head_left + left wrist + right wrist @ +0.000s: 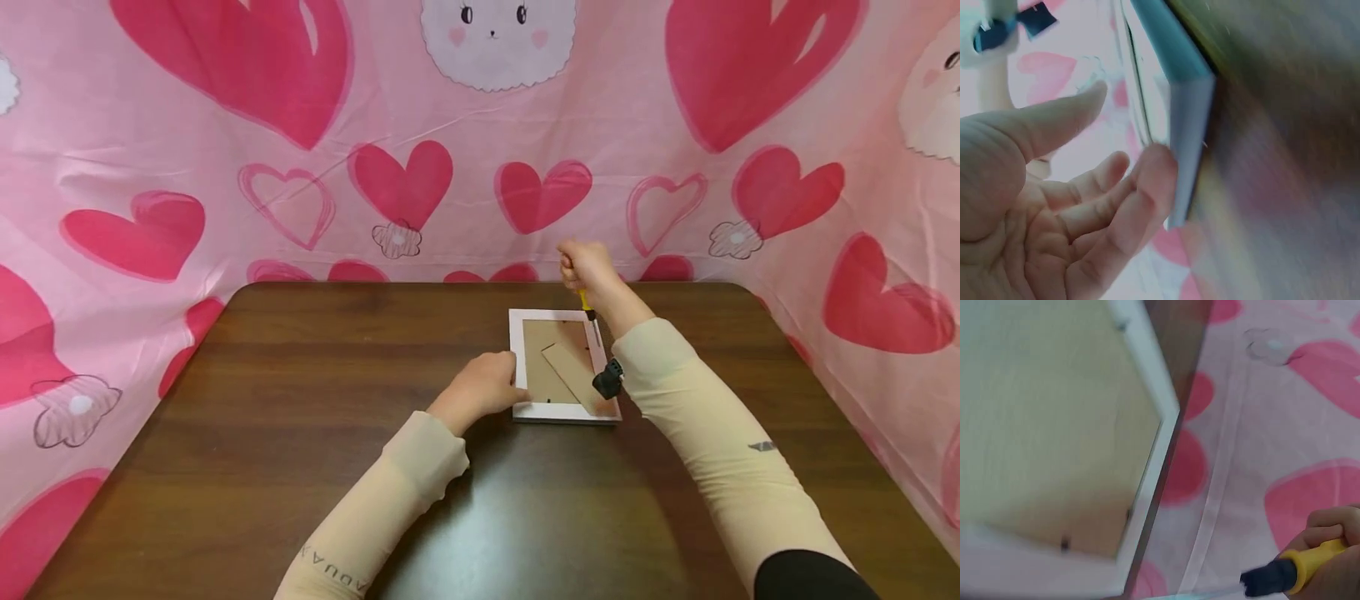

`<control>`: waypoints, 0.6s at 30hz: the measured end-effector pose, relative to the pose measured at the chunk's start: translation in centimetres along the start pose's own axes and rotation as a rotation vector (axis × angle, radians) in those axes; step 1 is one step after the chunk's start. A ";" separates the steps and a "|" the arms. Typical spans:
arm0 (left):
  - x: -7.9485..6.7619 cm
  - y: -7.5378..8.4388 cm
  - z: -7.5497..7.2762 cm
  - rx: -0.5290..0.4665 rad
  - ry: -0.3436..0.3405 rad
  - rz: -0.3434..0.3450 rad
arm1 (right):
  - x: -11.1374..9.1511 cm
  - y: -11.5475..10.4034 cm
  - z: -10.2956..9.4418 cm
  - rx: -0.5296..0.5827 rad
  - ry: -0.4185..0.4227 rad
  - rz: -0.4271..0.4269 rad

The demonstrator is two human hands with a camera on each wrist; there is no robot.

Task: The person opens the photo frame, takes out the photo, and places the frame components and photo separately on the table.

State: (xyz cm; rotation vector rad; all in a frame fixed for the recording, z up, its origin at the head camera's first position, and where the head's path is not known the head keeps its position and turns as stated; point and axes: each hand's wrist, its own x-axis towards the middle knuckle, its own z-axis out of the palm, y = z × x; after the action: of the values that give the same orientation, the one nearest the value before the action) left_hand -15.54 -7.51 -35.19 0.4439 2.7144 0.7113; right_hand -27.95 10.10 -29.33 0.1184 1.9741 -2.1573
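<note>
The right hand (589, 267) grips the screwdriver (588, 314); ease its tip along the right side of the photo frame (551, 411), steadying the left edge with the spread left hand (483, 383).

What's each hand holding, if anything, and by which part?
The right hand holds a screwdriver by its yellow handle; the left hand only touches the picture frame.

- I look into a draped-off, booth-like space; home or studio, I cannot tell.
- Pink heart-print fabric (465, 117) hangs on three sides.
- A brown wood-grain surface (315, 400) stands within it.
</note>
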 end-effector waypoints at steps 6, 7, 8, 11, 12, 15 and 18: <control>-1.1 1.7 1.3 0.137 0.134 0.181 | 1.4 0.8 -1.6 -0.454 0.031 -0.101; -1.2 1.9 1.7 0.164 0.151 0.210 | 2.0 1.5 -2.2 -0.541 0.035 -0.127; -1.4 2.2 2.0 0.189 0.165 0.230 | 2.2 1.9 -2.6 -0.644 0.036 -0.158; -1.6 2.7 3.0 0.276 0.194 0.267 | 2.7 3.3 -3.7 -0.925 0.039 -0.207; -1.6 2.8 3.3 0.302 0.200 0.276 | 2.8 3.7 -4.0 -0.997 0.032 -0.213; -1.5 3.1 3.9 0.360 0.203 0.297 | 3.0 4.7 -4.7 -1.109 -0.002 -0.197; -1.3 3.4 4.2 0.381 0.202 0.308 | 3.1 5.5 -5.1 -1.151 -0.066 -0.168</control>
State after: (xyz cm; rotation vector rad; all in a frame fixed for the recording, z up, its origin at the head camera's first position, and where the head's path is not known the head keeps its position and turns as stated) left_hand -12.13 -3.42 -36.68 0.9415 3.0150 0.3158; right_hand -30.28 14.43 -35.83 -0.3026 2.8756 -0.7719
